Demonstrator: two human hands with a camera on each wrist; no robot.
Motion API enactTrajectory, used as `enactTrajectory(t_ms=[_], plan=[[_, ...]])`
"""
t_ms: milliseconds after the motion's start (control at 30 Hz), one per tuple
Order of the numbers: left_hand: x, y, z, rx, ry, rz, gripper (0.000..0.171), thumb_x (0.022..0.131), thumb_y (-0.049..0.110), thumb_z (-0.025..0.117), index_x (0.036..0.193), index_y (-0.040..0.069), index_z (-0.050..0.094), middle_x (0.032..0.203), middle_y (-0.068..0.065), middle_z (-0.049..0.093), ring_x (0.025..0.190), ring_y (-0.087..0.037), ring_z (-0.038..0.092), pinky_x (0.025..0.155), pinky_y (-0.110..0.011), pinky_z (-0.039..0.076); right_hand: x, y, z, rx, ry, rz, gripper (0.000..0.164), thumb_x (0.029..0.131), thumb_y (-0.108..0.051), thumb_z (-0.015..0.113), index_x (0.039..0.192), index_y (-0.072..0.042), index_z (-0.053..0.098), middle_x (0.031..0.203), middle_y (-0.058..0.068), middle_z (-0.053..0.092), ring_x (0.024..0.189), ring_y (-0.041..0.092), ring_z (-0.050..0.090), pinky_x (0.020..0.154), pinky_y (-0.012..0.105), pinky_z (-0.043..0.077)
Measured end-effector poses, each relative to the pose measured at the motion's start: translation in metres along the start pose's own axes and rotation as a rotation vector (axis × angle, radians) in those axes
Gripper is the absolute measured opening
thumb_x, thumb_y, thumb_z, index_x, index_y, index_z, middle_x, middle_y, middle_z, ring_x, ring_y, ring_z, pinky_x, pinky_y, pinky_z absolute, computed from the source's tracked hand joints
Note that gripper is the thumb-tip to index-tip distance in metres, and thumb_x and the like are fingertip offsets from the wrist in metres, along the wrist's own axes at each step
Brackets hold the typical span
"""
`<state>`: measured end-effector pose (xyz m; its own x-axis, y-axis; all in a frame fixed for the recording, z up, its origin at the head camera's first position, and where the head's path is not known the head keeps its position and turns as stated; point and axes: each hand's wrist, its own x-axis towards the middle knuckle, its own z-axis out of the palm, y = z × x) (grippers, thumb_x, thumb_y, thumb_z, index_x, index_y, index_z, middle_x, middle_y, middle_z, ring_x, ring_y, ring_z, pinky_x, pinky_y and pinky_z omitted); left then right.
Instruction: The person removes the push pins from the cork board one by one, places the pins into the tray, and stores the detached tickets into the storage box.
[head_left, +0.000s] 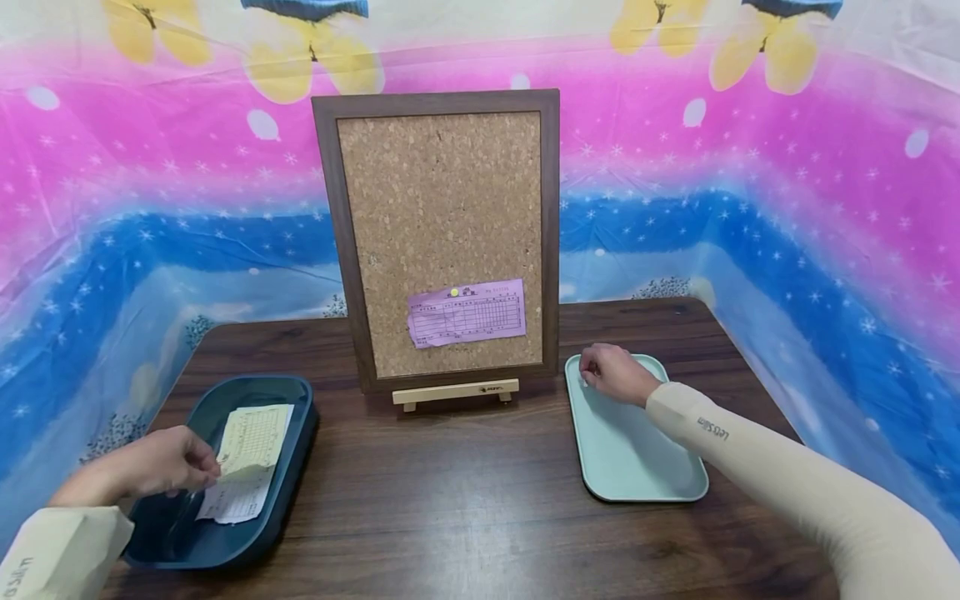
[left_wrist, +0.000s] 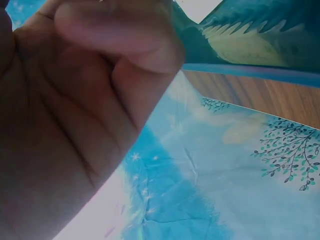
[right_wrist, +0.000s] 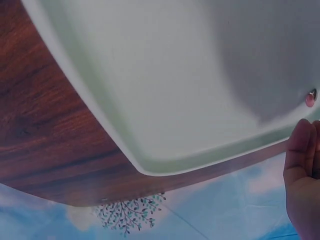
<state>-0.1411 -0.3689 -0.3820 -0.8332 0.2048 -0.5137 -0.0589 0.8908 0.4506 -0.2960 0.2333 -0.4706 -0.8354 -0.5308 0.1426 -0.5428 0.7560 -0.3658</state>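
Observation:
My left hand (head_left: 168,462) pinches the left edge of a yellow printed paper slip (head_left: 255,429) between thumb and fingertips. This slip overlaps a whiter slip (head_left: 243,500) in a dark teal tray (head_left: 296,467). In the left wrist view the curled fingers and palm hide the pinched edge. My right hand (head_left: 618,371) is at the far left corner of a mint-green tray (head_left: 637,450), fingers bent downward. A pink-headed thumbtack (right_wrist: 310,99) shows in that tray, just past my fingertips in the right wrist view; I cannot tell what those fingers hold.
Between the trays stands a framed corkboard (head_left: 450,200) on a small wooden easel (head_left: 456,392). A purple printed slip (head_left: 468,317) hangs low on it under a yellow tack (head_left: 454,292). A patterned cloth (head_left: 750,167) surrounds the brown table (head_left: 450,500).

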Motion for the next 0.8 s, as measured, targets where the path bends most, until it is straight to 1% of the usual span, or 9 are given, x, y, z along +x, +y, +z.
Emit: enactTrajectory(t_ms=[133,200,300,400,533,667,733,800], plan=[[-0.001,0.003,-0.003,-0.027,0.000,0.023,0.017,0.091,-0.002,0.052,0.096,0.000,0.069,0.073,-0.004,0.061,0.057,-0.019,0.051,0.054,-0.031,0.041,0.002,-0.002,-0.003,-0.011,0.038,-0.029,0.008,0.085,-0.003,0.064,0.083,-0.010,0.062,0.078,-0.003,0.056,0.073,0.014,0.054,0.065,0.034,0.046],[-0.001,0.005,-0.005,-0.034,0.010,0.035,0.019,0.093,-0.002,0.049,0.098,-0.001,0.068,0.074,-0.005,0.061,0.059,-0.020,0.052,0.052,-0.031,0.040,0.003,-0.002,-0.004,-0.019,0.059,-0.041,0.008,0.085,-0.004,0.065,0.083,-0.011,0.062,0.080,-0.003,0.057,0.075,0.015,0.056,0.067,0.035,0.047],[0.001,0.010,-0.008,0.001,0.048,0.065,0.020,0.094,-0.001,0.048,0.100,-0.001,0.068,0.075,-0.004,0.062,0.061,-0.021,0.054,0.054,-0.032,0.041,0.005,-0.003,-0.006,-0.027,0.081,-0.052,0.005,0.086,-0.005,0.065,0.085,-0.010,0.063,0.082,-0.002,0.057,0.079,0.017,0.058,0.070,0.036,0.048],[0.003,0.015,-0.010,0.040,0.101,0.107,0.019,0.095,0.003,0.050,0.101,-0.001,0.067,0.076,-0.002,0.063,0.063,-0.021,0.056,0.057,-0.035,0.044,0.006,-0.006,-0.011,-0.020,0.098,-0.044,0.002,0.087,-0.007,0.064,0.089,-0.008,0.064,0.086,-0.001,0.057,0.082,0.020,0.058,0.072,0.037,0.048],[0.005,0.025,-0.010,0.087,0.204,0.180,0.017,0.095,0.008,0.053,0.102,0.002,0.068,0.076,0.003,0.062,0.064,-0.015,0.057,0.056,-0.031,0.046,0.006,-0.015,-0.025,0.008,0.136,-0.032,0.006,0.089,-0.007,0.063,0.094,-0.009,0.063,0.089,0.000,0.057,0.082,0.018,0.057,0.071,0.036,0.048],[0.007,0.035,-0.013,0.132,0.351,0.259,0.014,0.094,0.009,0.056,0.100,0.006,0.068,0.077,0.005,0.061,0.065,-0.011,0.056,0.055,-0.028,0.045,0.006,-0.023,-0.037,0.024,0.168,-0.055,0.007,0.090,-0.006,0.062,0.096,-0.009,0.062,0.092,0.002,0.057,0.082,0.016,0.055,0.071,0.036,0.048],[0.007,0.040,-0.015,0.145,0.408,0.284,0.012,0.094,0.009,0.058,0.098,0.006,0.068,0.078,0.005,0.061,0.065,-0.011,0.055,0.054,-0.028,0.045,0.006,-0.027,-0.041,0.021,0.175,-0.069,0.006,0.090,-0.006,0.061,0.096,-0.008,0.062,0.093,0.002,0.057,0.083,0.016,0.054,0.072,0.036,0.048],[0.009,0.044,-0.017,0.160,0.446,0.302,0.010,0.093,0.010,0.060,0.097,0.007,0.068,0.078,0.004,0.061,0.065,-0.011,0.054,0.055,-0.028,0.045,0.007,-0.030,-0.044,0.019,0.185,-0.078,0.007,0.090,-0.006,0.061,0.096,-0.007,0.063,0.093,0.002,0.057,0.083,0.016,0.053,0.072,0.035,0.047]])
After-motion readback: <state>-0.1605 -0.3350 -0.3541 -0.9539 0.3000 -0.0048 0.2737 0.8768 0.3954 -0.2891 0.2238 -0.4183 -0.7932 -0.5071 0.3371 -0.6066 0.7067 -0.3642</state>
